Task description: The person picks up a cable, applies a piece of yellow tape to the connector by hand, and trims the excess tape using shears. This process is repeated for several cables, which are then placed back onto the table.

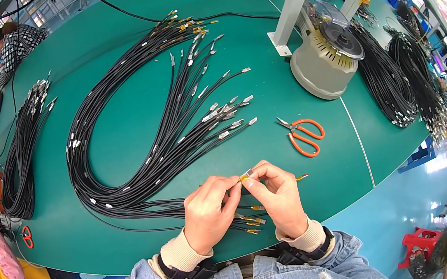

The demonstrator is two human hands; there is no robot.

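Observation:
My left hand [210, 210] and my right hand [276, 197] meet near the front of the table, fingertips pinched around a small cable connector [247, 174]. It has a silvery metal end and a yellow patch; the thumbs cover part of it. Below my hands, several black cable ends with yellow bands [253, 223] lie on the table, partly hidden by my left hand. A large curved bundle of black cables [78, 149] runs from the back round to my left hand. Many of its ends carry silvery connectors [224, 134]. To the right lie orange-handled scissors [307, 136], blades spread.
A green table [300, 209] bears everything. At the right stand a grey machine with a round clear cover [324, 60] and white posts [298, 0]. More cable bundles lie left [19, 173] and right [388, 82]. Small red scissors [27, 237] rest by the left edge. Other people sit around.

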